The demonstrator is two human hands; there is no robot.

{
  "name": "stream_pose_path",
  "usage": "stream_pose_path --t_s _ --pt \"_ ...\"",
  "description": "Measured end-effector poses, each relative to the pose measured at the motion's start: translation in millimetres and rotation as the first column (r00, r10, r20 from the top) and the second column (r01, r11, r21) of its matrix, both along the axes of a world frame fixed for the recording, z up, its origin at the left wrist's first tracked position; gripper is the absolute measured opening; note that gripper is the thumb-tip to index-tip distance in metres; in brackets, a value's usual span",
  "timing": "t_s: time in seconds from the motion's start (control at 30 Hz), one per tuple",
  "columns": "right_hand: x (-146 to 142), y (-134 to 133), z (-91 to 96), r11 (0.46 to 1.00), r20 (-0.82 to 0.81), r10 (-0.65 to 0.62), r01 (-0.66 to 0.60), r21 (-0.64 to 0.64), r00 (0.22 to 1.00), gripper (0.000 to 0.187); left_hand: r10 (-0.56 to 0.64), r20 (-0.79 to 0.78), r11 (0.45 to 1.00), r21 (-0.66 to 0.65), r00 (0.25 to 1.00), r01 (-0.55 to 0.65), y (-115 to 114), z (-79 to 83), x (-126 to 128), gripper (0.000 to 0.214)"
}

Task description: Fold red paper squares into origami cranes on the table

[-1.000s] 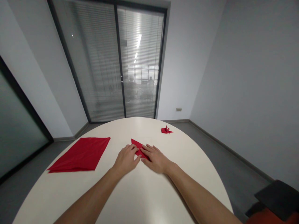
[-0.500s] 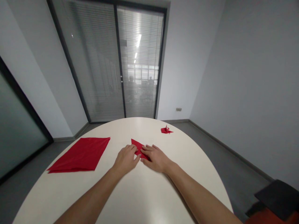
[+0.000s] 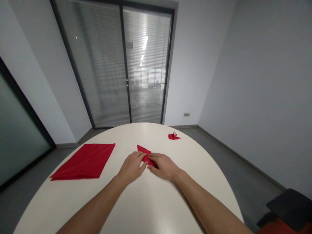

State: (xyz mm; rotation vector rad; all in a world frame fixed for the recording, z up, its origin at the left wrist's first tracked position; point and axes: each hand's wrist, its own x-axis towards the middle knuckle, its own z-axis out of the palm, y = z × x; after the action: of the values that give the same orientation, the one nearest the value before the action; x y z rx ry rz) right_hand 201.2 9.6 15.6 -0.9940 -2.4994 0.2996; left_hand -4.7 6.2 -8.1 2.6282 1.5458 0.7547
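A small folded piece of red paper [image 3: 145,156] lies on the table in front of me, its far-left corner pointing up. My left hand [image 3: 133,165] is closed on its near-left side, with the fingertips pressing on the paper and the thumb at the near edge. From the right, my right hand [image 3: 163,165] has its fingers together over the other end of the paper, thumb beside the left thumb. My fingers hide parts of the folds. Beyond my right hand stands a red folded paper crane [image 3: 174,136].
Large red paper sheets [image 3: 84,161] lie stacked at the left of the round white table [image 3: 146,208]. A black and red chair [image 3: 291,208] stands at the lower right. Behind the table are a glass partition with blinds [image 3: 146,107] and grey walls.
My left fingertips have slid a little to the right along the paper. My right fingers have drawn closer together, showing more of the paper's top edge. The crane and sheets stay put.
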Motion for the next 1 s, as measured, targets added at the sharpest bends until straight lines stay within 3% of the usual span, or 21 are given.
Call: stream_pose_path --t_s 0.2,0.37,1.0 --pt "1.2 2.2 -1.6 1.000 -0.041 0.003 -0.004 -0.028 0.999 0.023 -0.045 0.031 0.999 -0.001 0.998 0.045 -0.7 -0.5 0.7 0.038" --pt "1.5 2.2 -0.7 0.997 -0.050 -0.042 0.038 -0.066 0.998 0.010 -0.044 0.039 0.999 -0.017 0.998 0.045 -3.8 4.8 1.5 0.019" --pt "-1.5 0.0 1.6 0.980 -0.055 -0.148 0.138 -0.144 0.988 0.014 0.023 0.023 0.999 -0.029 0.999 -0.022 -5.5 11.1 3.1 0.011"
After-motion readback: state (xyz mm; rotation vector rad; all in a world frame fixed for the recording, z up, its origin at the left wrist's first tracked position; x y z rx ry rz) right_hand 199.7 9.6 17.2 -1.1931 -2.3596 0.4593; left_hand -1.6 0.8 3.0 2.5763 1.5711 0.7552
